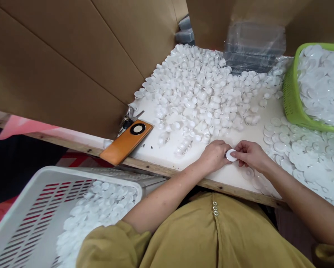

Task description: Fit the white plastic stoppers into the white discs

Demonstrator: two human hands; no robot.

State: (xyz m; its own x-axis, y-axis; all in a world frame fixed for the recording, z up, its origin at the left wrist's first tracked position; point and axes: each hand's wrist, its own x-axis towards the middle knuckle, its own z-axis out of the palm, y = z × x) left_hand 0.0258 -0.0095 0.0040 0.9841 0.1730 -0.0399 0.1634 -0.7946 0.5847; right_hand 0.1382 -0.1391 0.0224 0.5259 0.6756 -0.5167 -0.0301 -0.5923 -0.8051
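Observation:
A small round white plastic disc (231, 155) is held just above the table's front edge, between my two hands. My right hand (252, 156) pinches it, with the thumb on its face and the other fingers curled. My left hand (215, 154) is closed right against the disc's left side; whatever lies inside its fingers is hidden. Beyond the hands spreads a heap of tiny white cup-like pieces (195, 93), some with loop handles. To the right, many flat white discs (303, 156) lie scattered over the table.
A green basket (291, 93) full of white discs stands at the right. Below the table's left edge, a grey crate (41, 193) holds white pieces. An orange phone (125, 143) overhangs the edge beside keys (127, 121). Cardboard (72, 56) and plastic-wrapped stacks (253, 44) border the back.

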